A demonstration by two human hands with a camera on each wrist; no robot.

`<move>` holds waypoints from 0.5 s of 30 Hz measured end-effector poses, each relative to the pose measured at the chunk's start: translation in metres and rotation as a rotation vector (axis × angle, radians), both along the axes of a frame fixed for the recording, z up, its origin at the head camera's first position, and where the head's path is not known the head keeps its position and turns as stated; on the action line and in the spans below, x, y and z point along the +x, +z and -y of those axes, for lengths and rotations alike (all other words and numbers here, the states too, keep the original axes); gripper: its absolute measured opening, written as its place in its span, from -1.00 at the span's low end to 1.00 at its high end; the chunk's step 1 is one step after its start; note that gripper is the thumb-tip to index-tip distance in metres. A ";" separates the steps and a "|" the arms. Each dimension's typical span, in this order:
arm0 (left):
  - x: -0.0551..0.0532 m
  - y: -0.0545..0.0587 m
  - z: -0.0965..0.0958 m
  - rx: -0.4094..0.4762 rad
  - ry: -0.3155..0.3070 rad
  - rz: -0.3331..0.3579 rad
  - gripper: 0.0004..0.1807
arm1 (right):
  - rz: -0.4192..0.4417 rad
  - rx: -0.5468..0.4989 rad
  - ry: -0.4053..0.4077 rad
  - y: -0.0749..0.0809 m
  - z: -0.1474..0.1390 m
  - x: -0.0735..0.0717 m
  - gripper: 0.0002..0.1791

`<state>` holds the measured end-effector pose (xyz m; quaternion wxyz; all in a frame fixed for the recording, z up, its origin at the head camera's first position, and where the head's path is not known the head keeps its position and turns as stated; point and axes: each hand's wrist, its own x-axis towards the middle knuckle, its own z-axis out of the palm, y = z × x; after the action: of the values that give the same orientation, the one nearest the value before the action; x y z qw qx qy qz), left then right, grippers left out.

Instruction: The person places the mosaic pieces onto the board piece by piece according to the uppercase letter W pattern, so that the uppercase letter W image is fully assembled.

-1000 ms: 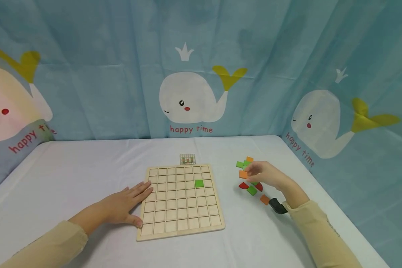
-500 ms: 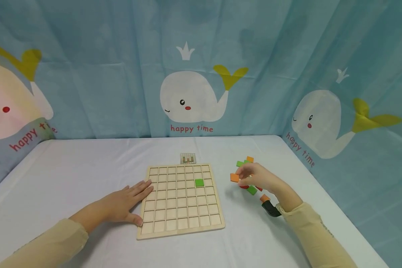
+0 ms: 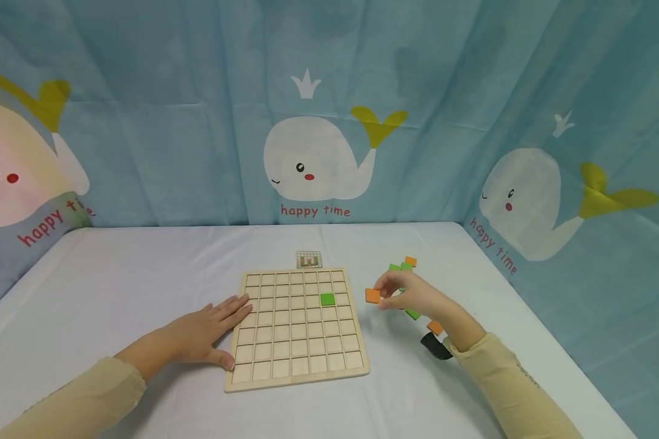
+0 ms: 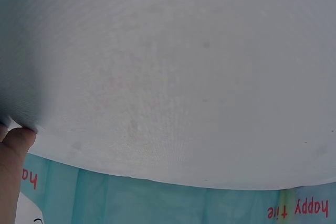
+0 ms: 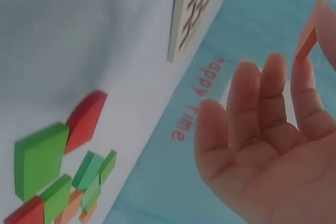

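My right hand (image 3: 412, 291) pinches an orange square tile (image 3: 372, 296) between thumb and fingertips, just right of the wooden grid board (image 3: 298, 383). In the right wrist view the same orange tile (image 5: 306, 45) shows edge-on between the thumb and a finger, the other fingers loosely bent. My left hand (image 3: 205, 334) lies flat with fingers spread, its fingertips and thumb on the board's left edge. One green square tile (image 3: 327, 299) sits in a cell toward the board's upper right. In the left wrist view only some fingers (image 4: 18, 142) show at the left edge.
A small printed pattern card (image 3: 309, 260) lies behind the board. Loose green tiles (image 5: 42, 161), red pieces (image 5: 86, 121) and orange tiles (image 3: 435, 328) are scattered to the right, partly behind the right hand. A black strap-like thing (image 3: 436, 346) is at the right wrist. A blue whale-print curtain (image 3: 198, 152) surrounds the white table.
My right hand has moved left from the loose pieces toward the board, carrying the orange tile away from the pile. The left hand has stayed on the board's edge.
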<state>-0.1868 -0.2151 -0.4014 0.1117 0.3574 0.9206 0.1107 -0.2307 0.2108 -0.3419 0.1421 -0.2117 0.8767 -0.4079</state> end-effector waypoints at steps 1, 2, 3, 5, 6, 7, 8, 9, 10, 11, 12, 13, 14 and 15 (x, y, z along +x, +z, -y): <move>0.000 0.000 0.000 0.000 0.001 0.004 0.18 | -0.002 0.004 0.004 -0.001 0.001 0.000 -0.75; 0.000 0.001 0.000 0.000 0.001 0.005 0.18 | -0.006 0.012 0.004 -0.001 0.003 0.001 -0.75; 0.000 0.001 0.000 0.000 0.000 0.006 0.18 | -0.014 0.022 0.006 -0.001 0.004 0.002 -0.75; 0.000 0.001 -0.001 0.001 -0.001 0.008 0.18 | -0.041 0.053 0.012 -0.001 0.006 0.003 -0.75; 0.000 0.002 -0.001 0.000 -0.001 0.009 0.18 | -0.052 0.072 0.009 -0.001 0.007 0.003 -0.76; 0.000 0.002 -0.001 0.000 0.000 0.011 0.18 | -0.059 0.088 0.003 -0.001 0.008 0.003 -0.76; 0.000 0.002 -0.001 0.000 0.002 0.014 0.18 | -0.060 0.092 -0.001 -0.001 0.009 0.003 -0.76; 0.000 0.002 -0.001 0.000 0.005 0.019 0.18 | -0.060 0.094 -0.004 -0.001 0.010 0.003 -0.76; 0.000 0.002 -0.001 -0.001 0.008 0.024 0.18 | -0.057 0.089 0.000 -0.001 0.011 0.003 -0.76; 0.001 0.003 -0.001 -0.002 0.011 0.029 0.18 | -0.046 0.074 0.002 -0.001 0.012 0.003 -0.76; 0.001 0.003 -0.001 -0.004 0.014 0.034 0.19 | -0.041 0.062 0.009 -0.001 0.013 0.003 -0.76; 0.001 0.003 -0.001 -0.005 0.016 0.038 0.19 | -0.035 0.047 0.019 -0.001 0.014 0.003 -0.76; 0.001 0.003 -0.001 -0.005 0.019 0.041 0.19 | -0.030 0.034 0.030 -0.002 0.016 0.002 -0.76; 0.001 0.003 -0.001 -0.005 0.019 0.041 0.19 | -0.027 0.025 0.040 -0.002 0.017 0.002 -0.76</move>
<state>-0.1856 -0.2136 -0.3985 0.1305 0.3460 0.9218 0.1166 -0.2290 0.1939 -0.3442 0.1411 -0.2330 0.8792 -0.3910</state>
